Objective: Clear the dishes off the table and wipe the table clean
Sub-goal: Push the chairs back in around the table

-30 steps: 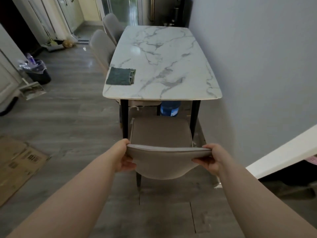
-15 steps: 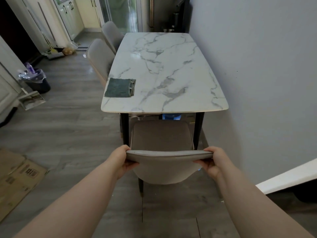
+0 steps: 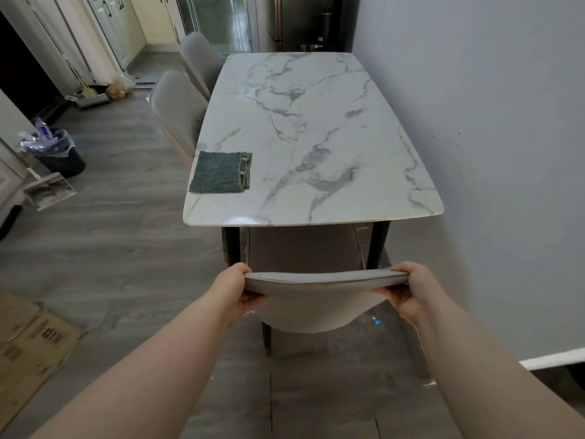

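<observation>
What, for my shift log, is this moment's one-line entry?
left hand, right hand: grip chair back | chair seat: partly under table | cloth: folded, on table

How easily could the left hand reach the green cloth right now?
Probably not yet: the left hand grips the chair back. Once it lets go, the cloth on the table looks reachable, with nothing between.

The worktop (image 3: 316,137) is a glossy white slab with grey marble veins, rounded corners and dark legs. Its right side stands close to the wall (image 3: 490,122). A dark green cloth (image 3: 220,172), folded into a rectangle, lies flat near its near left corner.
</observation>
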{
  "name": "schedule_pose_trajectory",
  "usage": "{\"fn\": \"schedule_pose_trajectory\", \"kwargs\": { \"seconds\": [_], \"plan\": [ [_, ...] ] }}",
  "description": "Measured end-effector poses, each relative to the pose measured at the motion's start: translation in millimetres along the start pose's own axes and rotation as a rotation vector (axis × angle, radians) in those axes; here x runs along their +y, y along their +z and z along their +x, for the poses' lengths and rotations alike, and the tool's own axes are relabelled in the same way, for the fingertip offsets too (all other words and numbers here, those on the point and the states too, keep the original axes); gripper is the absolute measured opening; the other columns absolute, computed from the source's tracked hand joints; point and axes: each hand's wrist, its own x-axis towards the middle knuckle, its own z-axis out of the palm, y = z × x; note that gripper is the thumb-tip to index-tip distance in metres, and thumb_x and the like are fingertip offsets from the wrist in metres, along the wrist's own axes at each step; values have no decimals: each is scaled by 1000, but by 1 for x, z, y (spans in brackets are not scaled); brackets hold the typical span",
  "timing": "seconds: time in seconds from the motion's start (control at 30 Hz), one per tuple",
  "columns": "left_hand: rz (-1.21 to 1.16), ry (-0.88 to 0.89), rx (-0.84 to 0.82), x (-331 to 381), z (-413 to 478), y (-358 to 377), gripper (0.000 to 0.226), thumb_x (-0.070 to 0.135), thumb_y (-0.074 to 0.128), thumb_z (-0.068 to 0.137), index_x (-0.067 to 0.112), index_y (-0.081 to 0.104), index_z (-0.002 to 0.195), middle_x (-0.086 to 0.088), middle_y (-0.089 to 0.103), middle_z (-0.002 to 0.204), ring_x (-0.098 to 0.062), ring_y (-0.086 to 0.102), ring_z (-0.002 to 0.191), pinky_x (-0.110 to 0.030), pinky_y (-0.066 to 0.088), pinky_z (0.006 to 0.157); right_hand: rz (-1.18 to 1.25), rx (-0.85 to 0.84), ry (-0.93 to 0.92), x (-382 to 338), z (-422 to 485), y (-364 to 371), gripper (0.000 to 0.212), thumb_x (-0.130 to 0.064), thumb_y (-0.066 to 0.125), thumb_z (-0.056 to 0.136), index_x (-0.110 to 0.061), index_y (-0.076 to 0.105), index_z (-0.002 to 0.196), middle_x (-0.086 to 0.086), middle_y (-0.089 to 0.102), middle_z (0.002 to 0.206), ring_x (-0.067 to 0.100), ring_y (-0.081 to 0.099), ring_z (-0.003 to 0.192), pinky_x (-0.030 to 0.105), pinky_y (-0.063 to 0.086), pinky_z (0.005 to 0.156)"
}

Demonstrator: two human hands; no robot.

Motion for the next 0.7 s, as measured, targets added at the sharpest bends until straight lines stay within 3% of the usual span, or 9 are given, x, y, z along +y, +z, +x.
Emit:
{"fn": "schedule_pose_trajectory", "kwargs": {
  "seconds": [0.2, 0.37, 0.43, 0.53, 0.63, 0.7],
  "plan": [
    [25, 25, 16, 15, 3, 5, 6, 6, 42, 90, 4, 47, 92, -27, 54, 118, -39, 60, 103, -50, 57, 74, 21, -19, -32, -6, 5, 10, 5, -5, 49, 89, -2, 51, 86, 15, 52, 90, 31, 58, 79, 51, 56, 57],
    [51, 45, 36, 13, 0, 0, 8, 6, 42, 89, 5, 47, 95, -26, 53, 122, -38, 60, 105, -51, 57, 77, 29, -49, 0, 1, 6, 8, 10, -11, 54, 92, -1, 52, 92, 18, 54, 96, 34, 59, 83, 53, 58, 65],
    [40, 46, 41, 8, -4, 0, 13, 10, 44, 91, 5, 48, 102, -25, 54, 120, -37, 60, 104, -50, 57, 77, 57, -56, 11, 4, 8, 2, 23, -19, 60, 92, -2, 51, 106, 19, 55, 101, 36, 60, 92, 54, 58, 71],
    [-9, 67, 42, -2, -11, 2, 37, 29, 45, 97, 7, 43, 127, -23, 55, 113, -36, 59, 102, -48, 56, 78, 80, -75, 2, 7, 6, -3, 41, -26, 67, 89, -7, 49, 119, 18, 55, 106, 35, 59, 99, 51, 56, 82],
    [88, 111, 84, -14, -22, 0, 57, 50, 41, 97, 12, 34, 140, -21, 55, 116, -36, 60, 103, -48, 52, 91, -154, -178, 4, 21, -1, -8, 74, -30, 84, 71, -8, 47, 131, 14, 50, 124, 31, 56, 108, 42, 58, 73],
    [220, 141, 78, -23, -35, -7, 61, 55, 40, 96, 14, 35, 141, -14, 56, 115, -33, 61, 101, -46, 52, 90, -388, -236, 26, 34, -6, -12, 94, -28, 89, 61, -11, 40, 139, 11, 46, 134, 32, 50, 119, 42, 57, 81]
  ]
}}
